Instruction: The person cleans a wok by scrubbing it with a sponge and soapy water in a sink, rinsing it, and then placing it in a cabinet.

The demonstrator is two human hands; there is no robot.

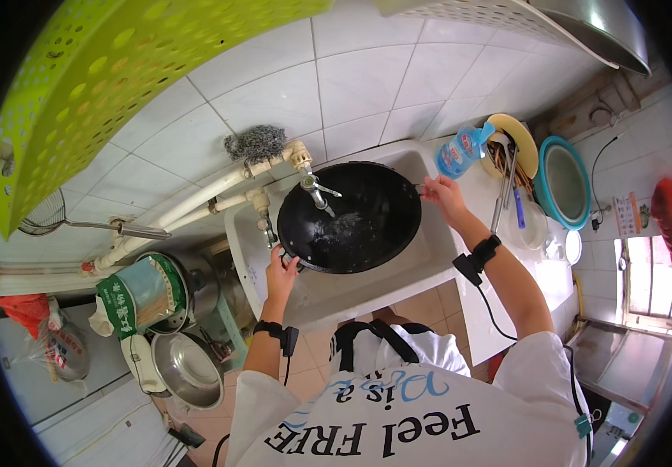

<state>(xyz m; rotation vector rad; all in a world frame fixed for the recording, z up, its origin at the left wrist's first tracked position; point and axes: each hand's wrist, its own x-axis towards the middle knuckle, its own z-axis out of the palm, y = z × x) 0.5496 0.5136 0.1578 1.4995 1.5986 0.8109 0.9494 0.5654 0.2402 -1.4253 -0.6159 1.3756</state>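
Observation:
A black wok (365, 233) lies over a white sink (318, 298), under a metal tap (314, 185). Water runs from the tap into the wok and splashes on its bottom. My left hand (281, 274) grips the wok's handle at the lower left of its rim. At the opposite side, my right hand (442, 197) holds the other handle between thumb and fingers. Both wrists wear black straps with cabled devices.
Steel wool (256, 143) rests on the wall pipes (196, 201). Right of the sink stand a blue bottle (458, 153), utensils (509, 169) and a teal basin (587, 192). A green perforated rack (108, 76) hangs upper left. Metal basins (189, 373) stand lower left.

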